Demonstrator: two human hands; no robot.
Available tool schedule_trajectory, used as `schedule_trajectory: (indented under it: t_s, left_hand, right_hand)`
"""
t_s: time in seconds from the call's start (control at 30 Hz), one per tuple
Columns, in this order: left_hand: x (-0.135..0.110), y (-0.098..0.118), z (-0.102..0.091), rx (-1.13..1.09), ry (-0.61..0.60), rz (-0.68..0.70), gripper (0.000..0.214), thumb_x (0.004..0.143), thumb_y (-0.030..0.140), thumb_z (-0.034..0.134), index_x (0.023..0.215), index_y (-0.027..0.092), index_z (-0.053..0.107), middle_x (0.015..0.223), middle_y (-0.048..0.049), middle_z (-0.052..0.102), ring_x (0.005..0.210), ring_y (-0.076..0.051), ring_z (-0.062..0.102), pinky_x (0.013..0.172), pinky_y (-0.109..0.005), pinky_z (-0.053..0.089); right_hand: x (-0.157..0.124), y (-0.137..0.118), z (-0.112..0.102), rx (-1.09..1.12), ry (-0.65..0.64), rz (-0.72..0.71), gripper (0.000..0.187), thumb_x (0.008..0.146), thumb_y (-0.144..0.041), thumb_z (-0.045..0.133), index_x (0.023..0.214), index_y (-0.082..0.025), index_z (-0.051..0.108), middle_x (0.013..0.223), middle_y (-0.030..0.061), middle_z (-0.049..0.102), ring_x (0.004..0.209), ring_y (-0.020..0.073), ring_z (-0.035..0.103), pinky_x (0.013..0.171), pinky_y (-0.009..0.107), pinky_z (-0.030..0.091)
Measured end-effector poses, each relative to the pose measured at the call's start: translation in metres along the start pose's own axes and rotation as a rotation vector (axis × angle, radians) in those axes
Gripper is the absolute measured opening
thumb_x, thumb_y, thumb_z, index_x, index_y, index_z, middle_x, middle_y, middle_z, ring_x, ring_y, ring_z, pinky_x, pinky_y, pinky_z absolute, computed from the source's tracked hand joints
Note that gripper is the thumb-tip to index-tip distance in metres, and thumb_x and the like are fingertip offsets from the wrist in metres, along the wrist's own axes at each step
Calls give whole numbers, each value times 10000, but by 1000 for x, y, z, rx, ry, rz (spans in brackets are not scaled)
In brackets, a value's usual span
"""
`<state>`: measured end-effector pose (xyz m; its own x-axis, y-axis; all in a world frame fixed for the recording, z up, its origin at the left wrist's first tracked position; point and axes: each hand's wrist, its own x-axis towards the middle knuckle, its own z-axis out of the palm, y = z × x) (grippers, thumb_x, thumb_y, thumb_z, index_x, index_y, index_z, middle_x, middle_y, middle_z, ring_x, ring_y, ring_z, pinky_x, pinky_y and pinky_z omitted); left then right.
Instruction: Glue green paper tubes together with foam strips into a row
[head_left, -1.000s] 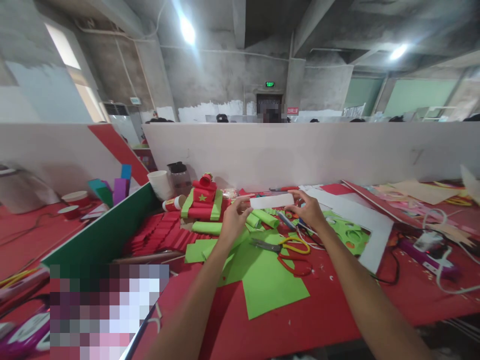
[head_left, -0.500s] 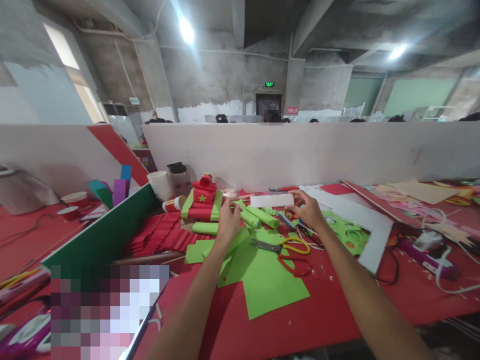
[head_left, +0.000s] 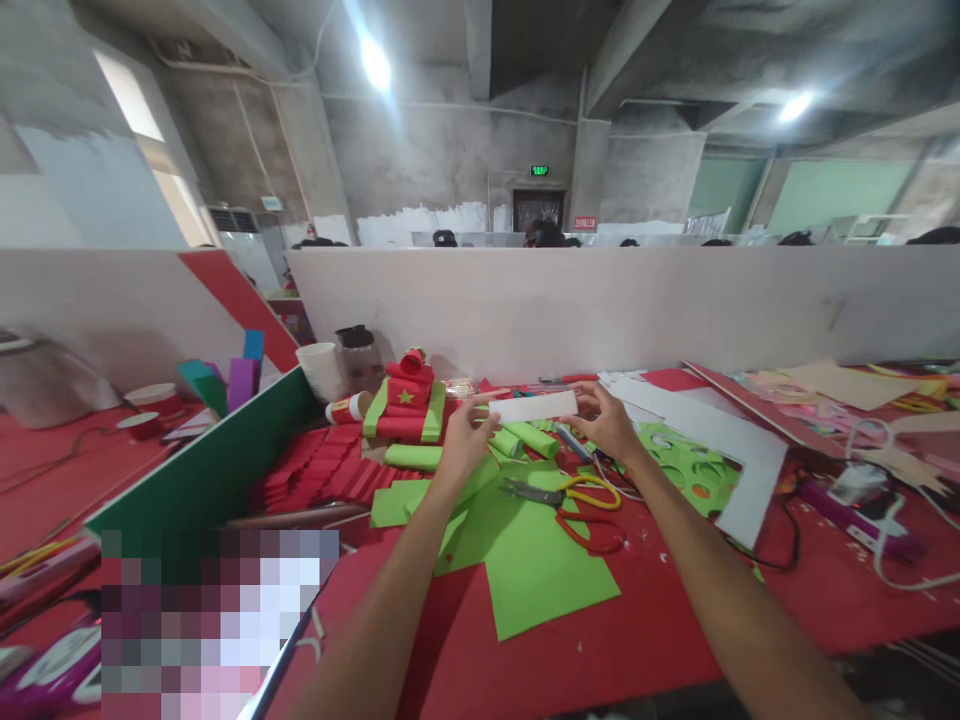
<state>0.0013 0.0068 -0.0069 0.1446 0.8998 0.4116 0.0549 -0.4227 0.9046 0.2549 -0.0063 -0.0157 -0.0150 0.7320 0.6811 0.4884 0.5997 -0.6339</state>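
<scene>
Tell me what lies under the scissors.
Under the scissors is green paper, with the red tabletop showing beyond its edge on the right side. Whatever the scissors themselves directly cover cannot be seen.

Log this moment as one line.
left hand: holding white strip, left end | right hand: holding its right end | scissors: partly on green paper

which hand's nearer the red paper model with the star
Left: the left hand is just right of the red paper model; the right hand is farther, at the right end of the white strip.
</scene>
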Motion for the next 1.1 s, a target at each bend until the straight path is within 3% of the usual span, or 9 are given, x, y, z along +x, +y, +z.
schedule_trajectory:
  t_s: [0.07,0.23,0.43,0.63,0.9,1.1]
  left_hand:
    - [1,-1,-1,-7,18,1,314,787,311,646,1051,149,595,859,-69,681,737,-186,666,631,-278,506]
    - [3,-5,-2,1,28,20,295,782,295,637,1035,151,596,835,-59,679,745,-187,661,642,-277,500]
    - [4,-5,-2,21,42,43,278,778,279,625,1022,148,602,827,-55,669,731,-175,648,654,-275,497]
    - [3,-2,-2,-57,47,3,272,766,290,630,996,146,615,806,-41,654,690,-149,617,648,-265,489]
    - [2,-1,-2,-256,89,-106,293,690,279,707,940,144,637,706,0,600,611,-107,568,620,-240,471]
    - [6,-6,-3,-417,180,-147,292,666,243,730,917,161,606,712,24,565,633,-93,594,662,-236,505]
  right_hand:
    - [0,-1,-1,39,1,24,507,707,-355,763,1140,-222,536,885,47,722,733,193,659,649,293,510]
    - [1,-6,-7,85,5,58,244,820,-375,638,998,-210,612,933,64,698,838,206,661,691,287,504]
    - [1,-9,-8,74,-130,95,181,808,-358,642,889,-197,648,806,34,684,705,172,624,605,264,482]
    - [-1,-6,-9,190,-237,168,208,732,-367,716,751,-170,651,631,-9,603,551,121,527,520,239,430]
    - [-1,-13,-9,283,-352,137,207,775,-358,695,747,-183,587,677,-11,613,602,128,560,586,249,442]
    - [-2,-15,-4,353,-293,159,251,844,-421,621,797,-208,498,668,-7,612,565,129,556,556,257,438]
